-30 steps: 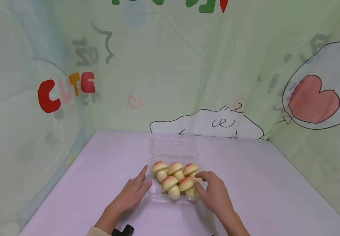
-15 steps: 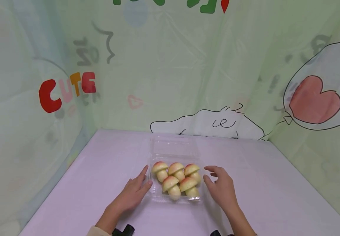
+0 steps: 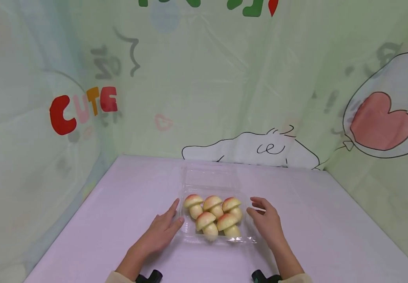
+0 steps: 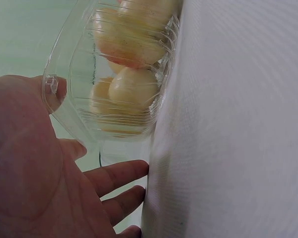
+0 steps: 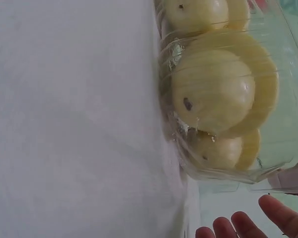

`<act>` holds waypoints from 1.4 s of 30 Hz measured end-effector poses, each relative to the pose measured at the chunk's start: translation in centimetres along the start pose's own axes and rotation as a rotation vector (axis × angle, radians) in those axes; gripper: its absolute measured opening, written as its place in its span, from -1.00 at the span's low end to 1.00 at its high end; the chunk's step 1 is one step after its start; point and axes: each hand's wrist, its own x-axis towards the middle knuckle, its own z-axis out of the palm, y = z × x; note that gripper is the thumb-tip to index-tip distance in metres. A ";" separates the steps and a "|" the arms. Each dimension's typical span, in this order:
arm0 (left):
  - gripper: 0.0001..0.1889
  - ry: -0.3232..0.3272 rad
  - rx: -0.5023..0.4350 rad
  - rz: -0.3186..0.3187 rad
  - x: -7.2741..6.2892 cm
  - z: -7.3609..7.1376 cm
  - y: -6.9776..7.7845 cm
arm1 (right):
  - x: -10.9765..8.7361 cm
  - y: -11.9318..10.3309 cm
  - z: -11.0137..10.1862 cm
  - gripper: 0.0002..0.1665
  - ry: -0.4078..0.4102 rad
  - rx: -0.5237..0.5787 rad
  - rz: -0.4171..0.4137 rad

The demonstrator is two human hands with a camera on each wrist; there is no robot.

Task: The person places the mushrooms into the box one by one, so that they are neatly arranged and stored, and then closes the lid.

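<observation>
A clear plastic clamshell box (image 3: 186, 232) lies on the table with its lid (image 3: 209, 177) folded back behind it. Inside sit several mushroom-shaped pieces (image 3: 205, 221), pale yellow with reddish tops. At the box's left side is my left hand (image 3: 159, 232), fingers extended; the left wrist view has the thumb and a fingertip at the plastic rim. My right hand (image 3: 267, 224) is beside the right side, fingers loosely bent and nothing held. Through the clear wall in the right wrist view, rounded pale stems (image 5: 213, 91) show close up; whether that hand touches the box I cannot tell.
A pale lilac tabletop (image 3: 310, 228) surrounds the box. Printed cloth walls (image 3: 207, 78) stand behind and at both sides. Black wrist devices (image 3: 150, 276) show near both forearms at the bottom edge.
My right hand has drawn back from above the box's right-hand mushroom-shaped pieces and moved right, to beside the box. The left hand stays at the left side. The head view has shifted slightly.
</observation>
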 end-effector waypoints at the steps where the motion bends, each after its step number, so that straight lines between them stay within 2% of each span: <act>1: -0.27 -0.001 -0.002 0.000 0.0 0.0 0.0 | 0.1 0.0 0.0 -0.46 -0.007 0.019 0.012; 4: -0.28 0.002 0.001 0.003 0.1 -0.1 0.0 | 0.6 0.0 0.1 -0.46 -0.026 0.073 0.039; 15: -0.30 0.007 0.021 0.015 0.1 0.3 -0.4 | 2.3 -0.1 1.1 -0.38 -0.115 0.151 0.148; 24: -0.27 0.009 0.013 0.020 0.2 0.3 -0.5 | 4.5 0.8 1.6 -0.30 -0.214 0.357 0.220; 31: -0.27 0.006 0.011 0.011 0.3 0.1 -0.4 | 5.8 0.7 1.8 -0.28 -0.327 0.484 0.241; 36: -0.27 0.004 0.005 0.015 0.2 0.2 -0.4 | 6.2 0.6 2.0 -0.26 -0.342 0.569 0.269; 42: -0.27 -0.001 0.010 0.009 0.3 0.2 -0.3 | 6.3 0.8 2.1 -0.27 -0.337 0.610 0.278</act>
